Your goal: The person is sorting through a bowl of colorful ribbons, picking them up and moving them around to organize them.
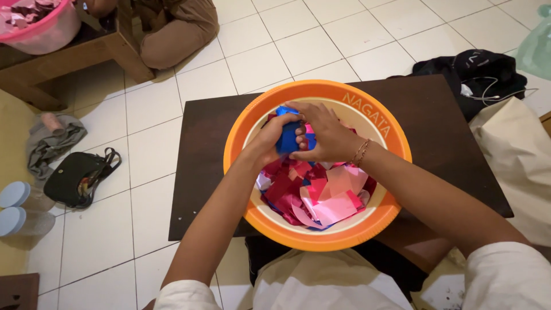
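An orange plastic basin (pixel 350 229) sits on a low dark brown table (pixel 201 172) in front of me. It holds several folded paper pieces (pixel 321 192) in red, pink, blue and white. Over the basin's far side, my left hand (pixel 270 140) and my right hand (pixel 324 135) meet around one blue folded paper piece (pixel 287 138). Both hands grip it, fingers curled on it. A thin bracelet circles my right wrist.
Another person sits on the tiled floor at the top left, behind a wooden bench (pixel 115 49) with a pink basin (pixel 40 26). A black bag (pixel 74 178), a grey cloth (pixel 51 143) and two blue-lidded jars (pixel 14 206) lie left. Dark clothing (pixel 476 72) and a beige bag (pixel 516 155) lie right.
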